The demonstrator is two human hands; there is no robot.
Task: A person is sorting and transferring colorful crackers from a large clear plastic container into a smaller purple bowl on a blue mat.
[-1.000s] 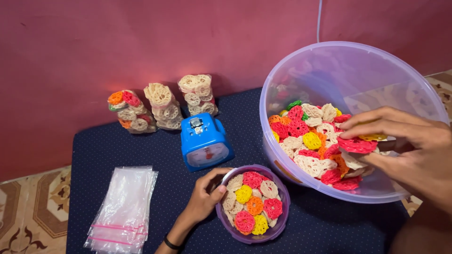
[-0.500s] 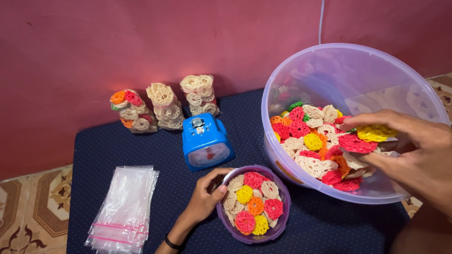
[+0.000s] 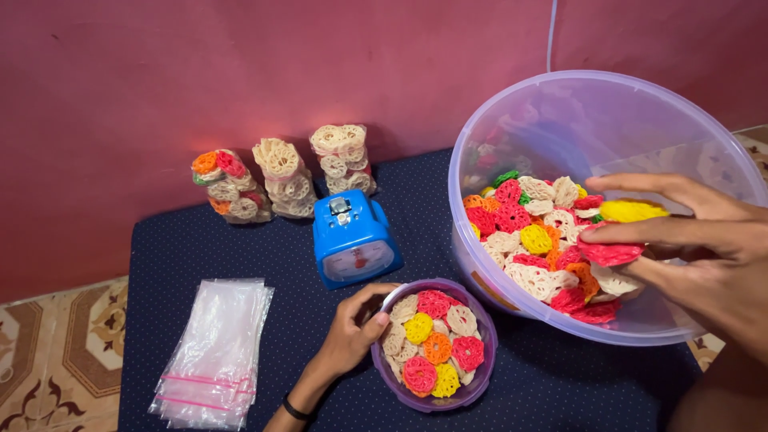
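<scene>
My right hand point(image 3: 696, 248) reaches into a large clear plastic tub point(image 3: 592, 120) and pinches a few flower-shaped crackers, a red one point(image 3: 612, 254) and a yellow one point(image 3: 632, 210), just above the heap of red, yellow, orange and cream crackers point(image 3: 532, 240). My left hand point(image 3: 352, 332) grips the left rim of a small purple bowl point(image 3: 472, 392) filled with the same crackers, standing on the dark blue dotted cloth point(image 3: 240, 240).
A blue weighing scale point(image 3: 352, 240) stands behind the bowl. Three filled cracker bags point(image 3: 284, 178) lean against the red wall. A stack of empty clear zip bags point(image 3: 216, 352) lies at the front left. Patterned floor tiles point(image 3: 56, 352) show beyond the cloth's left edge.
My right hand has lifted slightly out of the heap with red and yellow crackers pinched in its fingers. The left hand stays on the purple bowl.
</scene>
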